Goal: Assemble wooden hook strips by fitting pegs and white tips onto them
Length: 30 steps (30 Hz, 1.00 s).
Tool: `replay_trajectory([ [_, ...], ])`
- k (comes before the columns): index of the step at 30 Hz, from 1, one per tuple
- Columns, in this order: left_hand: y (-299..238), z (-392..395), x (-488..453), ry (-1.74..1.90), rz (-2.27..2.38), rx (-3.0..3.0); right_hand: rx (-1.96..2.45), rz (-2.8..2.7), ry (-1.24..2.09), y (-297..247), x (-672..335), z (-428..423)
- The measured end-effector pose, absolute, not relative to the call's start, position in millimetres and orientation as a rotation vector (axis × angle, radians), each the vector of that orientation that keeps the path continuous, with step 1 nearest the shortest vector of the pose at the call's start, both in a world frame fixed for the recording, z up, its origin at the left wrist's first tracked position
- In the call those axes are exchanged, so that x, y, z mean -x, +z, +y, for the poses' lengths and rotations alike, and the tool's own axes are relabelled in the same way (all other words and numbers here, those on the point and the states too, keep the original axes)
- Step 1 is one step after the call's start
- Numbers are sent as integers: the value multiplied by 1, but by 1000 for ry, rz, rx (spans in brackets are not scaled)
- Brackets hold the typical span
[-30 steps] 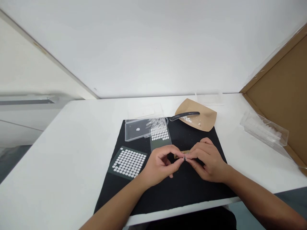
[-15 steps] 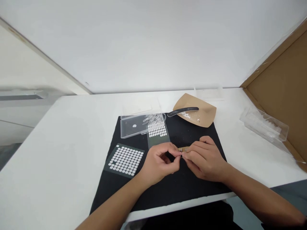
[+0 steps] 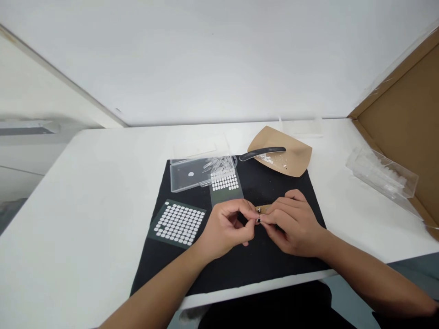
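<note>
My left hand (image 3: 230, 225) and my right hand (image 3: 295, 224) meet fingertip to fingertip over the black mat (image 3: 240, 269). Between their pinched tips is a tiny dark and white piece (image 3: 258, 220), too small to name. Just behind the fingertips lies a brown strip (image 3: 263, 209) with a small shiny bit on it, partly covered by my right hand. Left of my left hand rests a dark green sheet with rows of white oval stickers (image 3: 179, 224). A second sticker sheet (image 3: 224, 183) lies beyond it, partly under clear plastic pieces.
Behind the hands, a clear plastic case (image 3: 188, 176) holds clear nail-tip-like pieces (image 3: 221, 163). A black curved nail file (image 3: 262, 153) crosses a brown paper (image 3: 295, 155) bearing white bits. At right, a clear box (image 3: 384, 173) stands beside a cardboard panel (image 3: 404, 105).
The view has tilted slightly, so the table things sit a little higher in the picture. Both hands stay together, with only slight movement of the fingertips around the tiny piece.
</note>
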<state>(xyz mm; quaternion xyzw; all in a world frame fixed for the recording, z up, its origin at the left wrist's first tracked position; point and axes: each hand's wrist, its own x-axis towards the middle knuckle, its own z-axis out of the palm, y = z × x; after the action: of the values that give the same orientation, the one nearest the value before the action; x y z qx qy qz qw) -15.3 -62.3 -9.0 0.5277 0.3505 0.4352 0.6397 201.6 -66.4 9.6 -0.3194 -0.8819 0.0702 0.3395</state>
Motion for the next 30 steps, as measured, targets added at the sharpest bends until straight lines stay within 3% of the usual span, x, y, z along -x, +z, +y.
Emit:
replay_trajectory([
  [21,1,-55,26,844,656,-1126,798,-2206,374,10,-207,-65],
  [30,-1,-61,24,894,745,-1222,825,-2226,308,7,-206,-65],
])
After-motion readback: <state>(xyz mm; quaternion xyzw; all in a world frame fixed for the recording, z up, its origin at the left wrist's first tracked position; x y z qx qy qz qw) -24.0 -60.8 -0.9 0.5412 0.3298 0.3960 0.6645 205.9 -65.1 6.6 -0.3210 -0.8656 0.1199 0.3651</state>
